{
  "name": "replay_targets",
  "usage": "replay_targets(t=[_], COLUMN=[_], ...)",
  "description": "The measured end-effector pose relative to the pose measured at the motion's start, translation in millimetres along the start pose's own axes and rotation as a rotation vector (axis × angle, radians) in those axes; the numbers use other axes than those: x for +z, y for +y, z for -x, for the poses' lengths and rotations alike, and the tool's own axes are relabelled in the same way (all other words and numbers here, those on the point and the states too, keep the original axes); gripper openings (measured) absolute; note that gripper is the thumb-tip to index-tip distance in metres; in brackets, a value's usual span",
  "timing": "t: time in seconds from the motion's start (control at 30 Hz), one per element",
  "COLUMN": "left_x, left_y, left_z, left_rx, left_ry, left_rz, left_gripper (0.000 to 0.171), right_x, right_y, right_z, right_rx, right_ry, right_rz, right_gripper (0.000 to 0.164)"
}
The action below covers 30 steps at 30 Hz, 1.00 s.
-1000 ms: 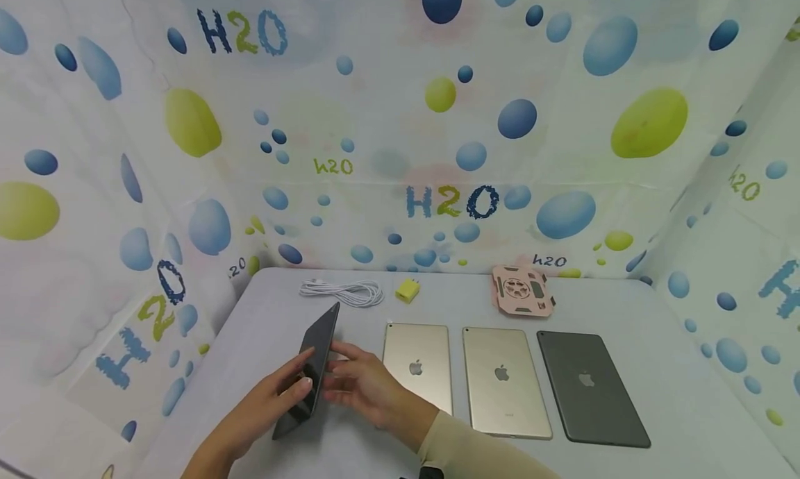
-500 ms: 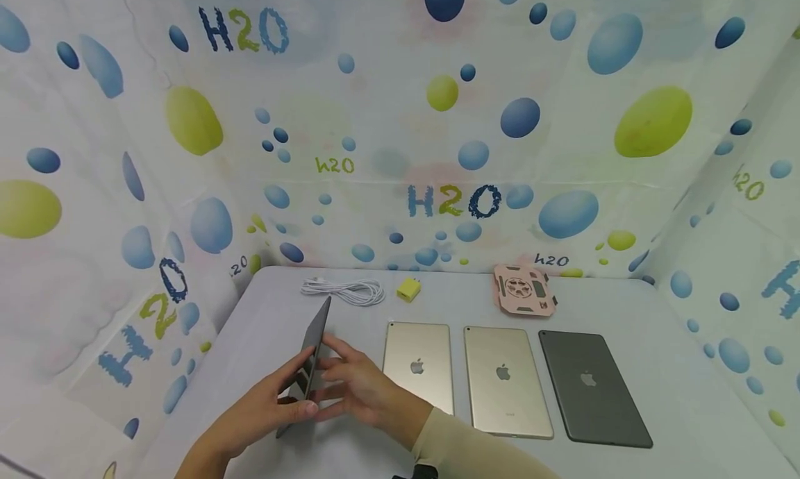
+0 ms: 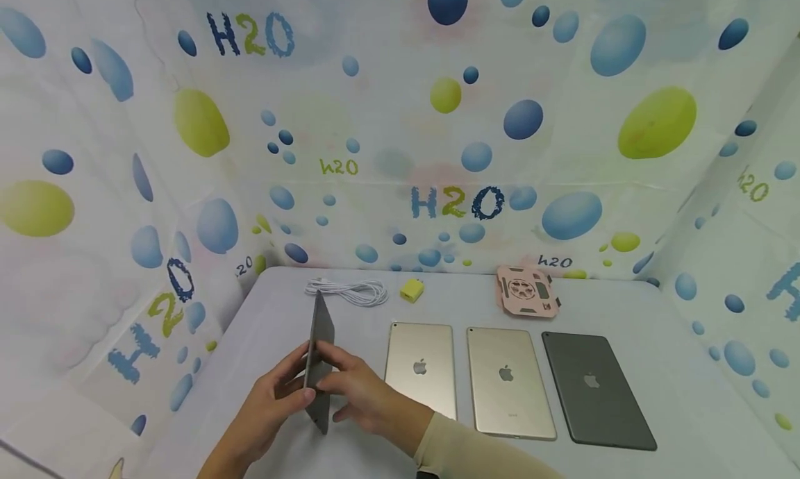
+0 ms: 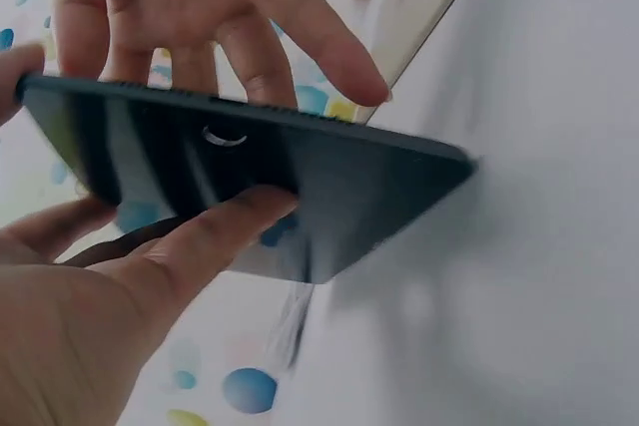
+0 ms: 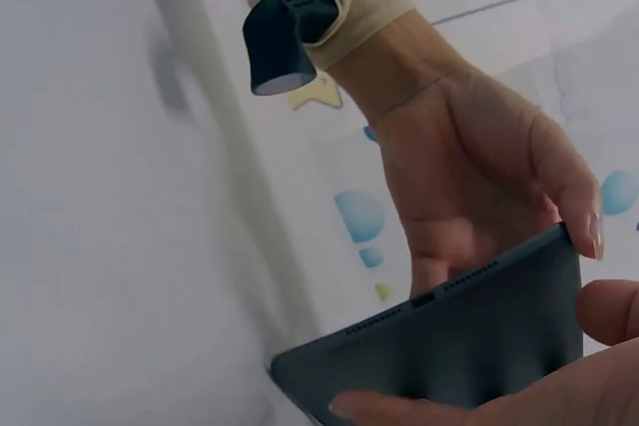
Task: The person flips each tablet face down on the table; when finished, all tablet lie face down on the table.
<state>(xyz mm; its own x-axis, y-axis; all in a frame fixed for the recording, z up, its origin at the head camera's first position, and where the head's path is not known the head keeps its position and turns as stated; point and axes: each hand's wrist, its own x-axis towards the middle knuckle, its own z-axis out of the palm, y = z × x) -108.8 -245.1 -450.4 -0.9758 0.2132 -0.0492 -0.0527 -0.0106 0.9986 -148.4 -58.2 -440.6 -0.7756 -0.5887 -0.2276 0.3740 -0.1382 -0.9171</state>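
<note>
A dark grey tablet (image 3: 323,326) stands on edge between both hands in the head view, its narrow near edge turned toward me. My left hand (image 3: 265,406) holds it from the left, thumb at the near edge; in the left wrist view one finger (image 4: 215,236) lies across its glossy face. My right hand (image 3: 375,396) is at the other face, index finger and thumb touching it. The right wrist view shows the tablet's edge (image 5: 424,299) with a port and speaker holes, and the right palm (image 5: 459,177) behind it. Some right fingers are partly hidden.
Two gold tablets (image 3: 421,389) (image 3: 509,389) and another dark grey tablet (image 3: 594,389) lie back up on the white table (image 3: 675,368). Behind are a coiled white cable (image 3: 359,293), a yellow charger plug (image 3: 412,290) and a pink case (image 3: 528,293). A patterned curtain (image 3: 387,118) surrounds the table.
The held tablet has turned from showing its left face to showing its right face in the head view. The right index finger and thumb have come onto that face.
</note>
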Motion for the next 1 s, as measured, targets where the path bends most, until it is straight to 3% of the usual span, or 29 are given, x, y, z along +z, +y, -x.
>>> replay_targets(t=[0.2, 0.37, 0.53, 0.73, 0.87, 1.0], left_x=[4.6, 4.0, 2.7, -6.0, -17.2, -27.9], left_y=[-5.9, -7.2, -7.9, -13.7, -16.4, -18.4], left_z=[1.8, -0.1, -2.1, -1.6, -1.3, -1.8], left_rx=[0.077, 0.16, 0.159, 0.139, 0.131, 0.102], left_ry=[0.084, 0.088, 0.106, 0.113, 0.078, 0.097], left_rz=[0.132, 0.28, 0.423, 0.583, 0.588, 0.463], left_gripper=[0.069, 0.063, 0.059, 0.052, 0.052, 0.054], right_x=[-1, -9, -17, -28, -38, -45], right_y=[4, 5, 8, 12, 10, 7], right_z=[4, 3, 1, 0, -1, -1], right_rx=[0.0, -0.038, -0.043, -0.04, -0.007, -0.006], right_ry=[0.081, 0.212, 0.311, 0.309, 0.299, 0.307], right_rz=[0.049, 0.061, 0.082, -0.009, -0.127, -0.182], right_gripper=[0.059, 0.054, 0.067, 0.07, 0.068, 0.066])
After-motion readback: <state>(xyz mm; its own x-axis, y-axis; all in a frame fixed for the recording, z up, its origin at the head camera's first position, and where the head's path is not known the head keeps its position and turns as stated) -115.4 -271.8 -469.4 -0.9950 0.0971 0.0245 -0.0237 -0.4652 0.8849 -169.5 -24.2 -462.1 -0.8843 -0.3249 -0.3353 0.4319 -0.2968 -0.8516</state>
